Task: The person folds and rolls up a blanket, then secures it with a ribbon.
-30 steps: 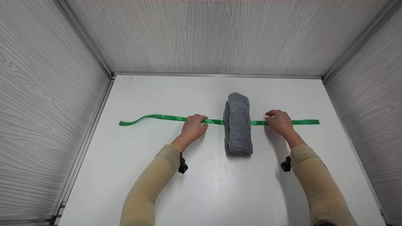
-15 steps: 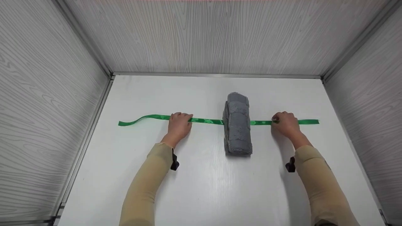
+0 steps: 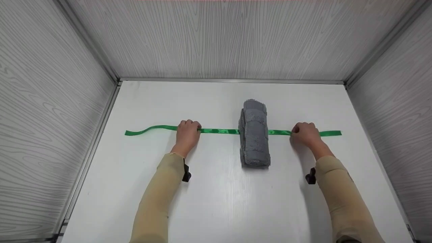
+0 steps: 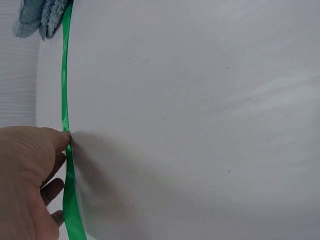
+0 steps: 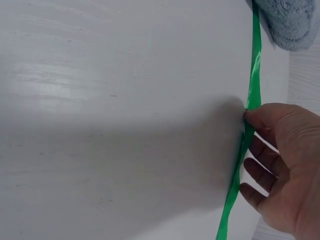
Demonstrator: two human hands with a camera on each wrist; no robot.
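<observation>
Well, inside 3 wood-grained walls [image 3: 209, 40], each hand [image 3: 188, 133] [image 3: 305, 134] pinches a green ribbon [image 3: 221, 131] on a white table [image 3: 216, 192].

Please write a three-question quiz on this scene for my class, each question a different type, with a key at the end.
1. Fill in the blank: the green ribbon passes ____ the grey cloth bundle.

2. True or false: the left hand and the right hand pinch the ribbon on opposite sides of the bundle.

3. In the head view, which outer stretch of ribbon curves more?
A) the one beyond the left hand
B) the one beyond the right hand
C) neither; both are straight

Key: 1. under; 2. true; 3. A
</observation>
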